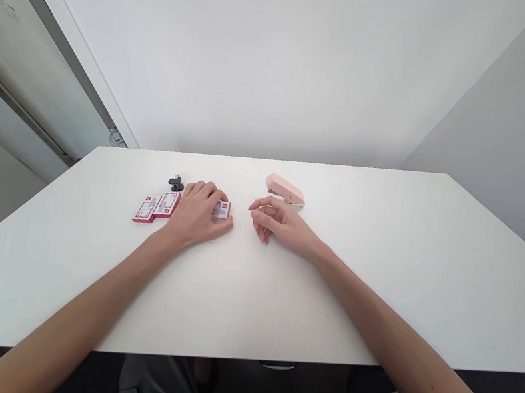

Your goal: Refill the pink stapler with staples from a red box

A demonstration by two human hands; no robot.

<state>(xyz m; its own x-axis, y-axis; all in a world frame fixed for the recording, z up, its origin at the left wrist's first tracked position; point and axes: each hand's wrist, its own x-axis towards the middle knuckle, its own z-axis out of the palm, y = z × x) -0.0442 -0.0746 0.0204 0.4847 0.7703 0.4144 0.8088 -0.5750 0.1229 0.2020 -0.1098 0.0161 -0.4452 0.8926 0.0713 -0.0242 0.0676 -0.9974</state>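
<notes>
My left hand (196, 213) rests on the table, its thumb and fingers closed around a small red-and-white box (223, 209). Only the right end of that box shows past the fingers. Just left of the hand lie two more boxes of the same look, a nearer one (146, 208) and one beside it (168, 204). To the right, my right hand (283, 224) is loosely curled with its fingers apart, and nothing shows in it. Right behind it stands a pink stapler (287, 189), its base partly covered by the hand.
Black binder clips (176, 183) sit in a small cluster behind the two left boxes. The white table (243, 308) ends at a white wall (287, 58) at the back. Its front edge runs just above my legs.
</notes>
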